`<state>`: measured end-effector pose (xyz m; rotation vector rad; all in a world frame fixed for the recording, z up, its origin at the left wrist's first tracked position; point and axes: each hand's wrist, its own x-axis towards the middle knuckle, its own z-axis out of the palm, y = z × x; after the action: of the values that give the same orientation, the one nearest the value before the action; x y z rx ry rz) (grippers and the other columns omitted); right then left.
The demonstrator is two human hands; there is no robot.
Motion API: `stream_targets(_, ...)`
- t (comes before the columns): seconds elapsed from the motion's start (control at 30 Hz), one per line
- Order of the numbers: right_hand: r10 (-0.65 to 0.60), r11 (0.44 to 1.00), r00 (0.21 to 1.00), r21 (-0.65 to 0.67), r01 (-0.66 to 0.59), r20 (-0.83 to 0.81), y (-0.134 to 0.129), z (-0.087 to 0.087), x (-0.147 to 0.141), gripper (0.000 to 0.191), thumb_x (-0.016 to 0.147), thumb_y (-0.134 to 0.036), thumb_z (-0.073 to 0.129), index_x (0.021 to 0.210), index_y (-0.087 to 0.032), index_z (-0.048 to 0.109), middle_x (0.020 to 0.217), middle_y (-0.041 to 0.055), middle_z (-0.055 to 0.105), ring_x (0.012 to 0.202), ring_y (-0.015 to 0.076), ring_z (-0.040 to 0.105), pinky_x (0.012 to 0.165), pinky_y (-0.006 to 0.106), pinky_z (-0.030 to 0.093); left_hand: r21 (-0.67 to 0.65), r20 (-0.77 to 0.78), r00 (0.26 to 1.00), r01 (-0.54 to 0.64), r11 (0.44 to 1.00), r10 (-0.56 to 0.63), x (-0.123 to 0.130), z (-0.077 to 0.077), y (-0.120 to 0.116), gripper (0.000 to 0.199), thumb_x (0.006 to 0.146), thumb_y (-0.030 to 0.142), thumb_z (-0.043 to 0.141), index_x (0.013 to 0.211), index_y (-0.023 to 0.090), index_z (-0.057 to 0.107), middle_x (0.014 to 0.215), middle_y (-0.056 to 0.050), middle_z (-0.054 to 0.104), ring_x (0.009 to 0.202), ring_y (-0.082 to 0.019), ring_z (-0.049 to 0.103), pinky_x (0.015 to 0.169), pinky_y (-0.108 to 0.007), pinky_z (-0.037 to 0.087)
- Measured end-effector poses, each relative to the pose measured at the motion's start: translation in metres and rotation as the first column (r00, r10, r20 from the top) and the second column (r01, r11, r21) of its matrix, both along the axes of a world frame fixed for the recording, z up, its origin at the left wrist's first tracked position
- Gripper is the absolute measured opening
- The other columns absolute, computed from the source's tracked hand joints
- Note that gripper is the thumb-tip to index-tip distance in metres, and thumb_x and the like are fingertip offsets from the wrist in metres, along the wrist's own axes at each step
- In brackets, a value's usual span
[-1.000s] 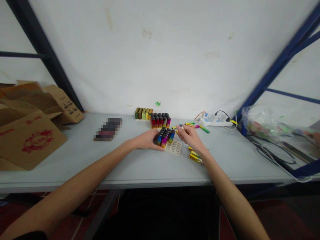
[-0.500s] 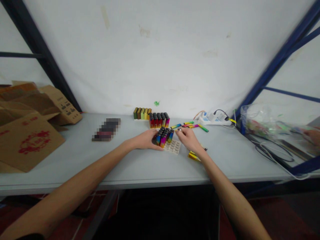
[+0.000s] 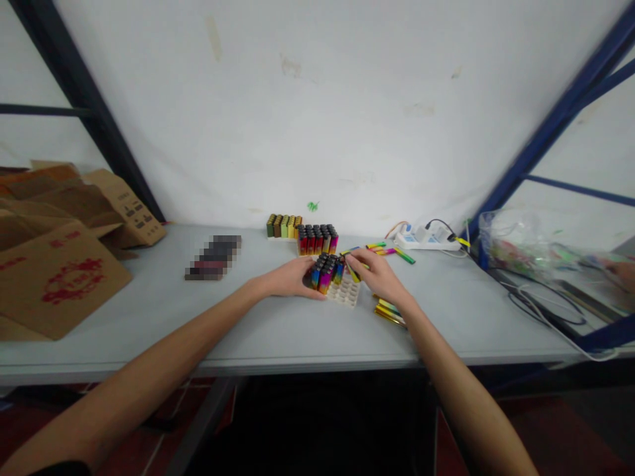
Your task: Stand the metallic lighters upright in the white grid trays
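My left hand (image 3: pixel 292 277) is closed around the left side of a white tray (image 3: pixel 347 293) with round-cornered slots. Its thumb lies along the front edge, and its far fingers are partly hidden behind the lighters. Several blue-purple lighters (image 3: pixel 325 280) with black tops stand upright in the tray's left part. Over the tray's right side, my right hand (image 3: pixel 381 274) pinches a yellow-green lighter (image 3: pixel 354 273), held tilted. Below the right wrist lie several gold-yellow lighters (image 3: pixel 388 313), partly covered by the forearm.
Behind stand a block of red-to-pink lighters (image 3: pixel 317 240) and a green-to-yellow block (image 3: pixel 284 226). Loose coloured lighters (image 3: pixel 404 256) lie near a white power strip (image 3: pixel 426 237). A cardboard box (image 3: pixel 64 277) is on the left; a plastic bag (image 3: pixel 516 244) and cables are on the right.
My right hand has shifted slightly right, and the yellow-green lighter now shows in its fingers, tilted over the tray. My left hand stays at the tray.
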<state>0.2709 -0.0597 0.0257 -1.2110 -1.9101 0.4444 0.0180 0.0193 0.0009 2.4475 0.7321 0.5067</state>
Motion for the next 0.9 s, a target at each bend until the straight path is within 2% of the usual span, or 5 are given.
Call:
stream_targets(0.13, -0.069, 0.992, 0.994, 0.115, 0.059, 0.085, -0.005, 0.006, -0.001, 0.041, 0.105, -0.054, 0.051, 0.094, -0.019, 0.070, 0.081, 0.0053, 0.071, 0.075, 0.0186, 0.063, 0.069, 0.029, 0.047, 0.012, 0.007, 1.000, 0.017, 1.000, -0.017, 0.000, 0.002, -0.001, 0.072, 0.072, 0.063, 0.086, 0.127, 0.019, 0.067, 0.131, -0.011, 0.072, 0.120, -0.036, 0.067, 0.103, -0.042, 0.052)
stream_targets(0.23, -0.009, 0.999, 0.993, 0.045, 0.003, 0.118, -0.005, 0.004, 0.000, 0.036, 0.103, -0.053, 0.057, 0.094, -0.020, 0.067, 0.067, 0.0005, 0.068, 0.060, 0.0161, 0.062, 0.060, 0.027, 0.045, 0.031, 0.002, 1.000, 0.007, 0.999, -0.007, 0.001, 0.002, -0.001, 0.073, 0.071, 0.061, 0.088, 0.127, 0.019, 0.067, 0.132, -0.011, 0.072, 0.121, -0.036, 0.066, 0.105, -0.042, 0.050)
stream_targets(0.53, 0.068, 0.990, 0.998, -0.124, -0.065, 0.017, 0.000, -0.012, 0.003, 0.024, 0.097, -0.042, 0.068, 0.090, -0.024, 0.054, 0.078, 0.0044, 0.077, 0.072, 0.0226, 0.077, 0.060, 0.029, 0.055, 0.017, 0.012, 1.000, -0.022, 1.000, 0.022, 0.000, 0.000, 0.000, 0.076, 0.068, 0.063, 0.088, 0.127, 0.019, 0.067, 0.121, -0.009, 0.074, 0.110, -0.034, 0.069, 0.094, -0.039, 0.053)
stream_targets(0.77, 0.071, 0.992, 0.978, -0.116, -0.048, 0.196, -0.005, 0.003, 0.000, 0.020, 0.100, -0.035, 0.067, 0.089, -0.021, 0.058, 0.076, 0.0049, 0.075, 0.068, 0.0203, 0.073, 0.058, 0.026, 0.048, 0.009, 0.002, 1.000, -0.027, 1.000, 0.027, 0.000, -0.001, 0.000, 0.077, 0.068, 0.064, 0.087, 0.126, 0.018, 0.067, 0.120, -0.010, 0.074, 0.110, -0.034, 0.068, 0.092, -0.039, 0.053)
stream_targets(0.9, -0.030, 0.993, 0.949, -0.099, 0.065, 0.314, -0.002, -0.002, -0.008, 0.024, 0.100, -0.036, 0.069, 0.083, -0.019, 0.063, 0.066, 0.0037, 0.071, 0.060, 0.0183, 0.066, 0.060, 0.027, 0.043, 0.036, -0.028, 0.999, -0.036, 0.999, 0.037, 0.000, -0.001, 0.000, 0.075, 0.069, 0.064, 0.086, 0.124, 0.016, 0.067, 0.123, -0.012, 0.073, 0.110, -0.035, 0.069, 0.094, -0.040, 0.053)
